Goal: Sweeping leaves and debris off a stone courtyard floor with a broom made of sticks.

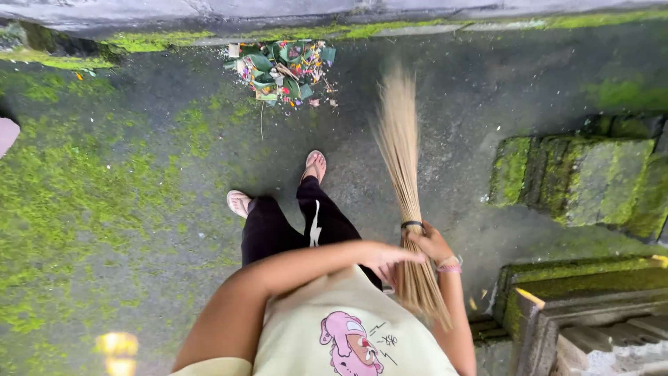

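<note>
Head view: the right hand is wrapped tight around a stick broom at its dark binding band; pale straw bristles fan out ahead (blurred at the tips). The left hand, fingers loose, touches the bundle just below.

Broom bristle tips blurred; stone steps cut off.

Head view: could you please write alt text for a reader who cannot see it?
Seen from above, a person's right hand grips a stick broom near its black band, and the left hand reaches across to it. Ahead on the mossy pavement lies a pile of leaves and flower scraps.
</note>
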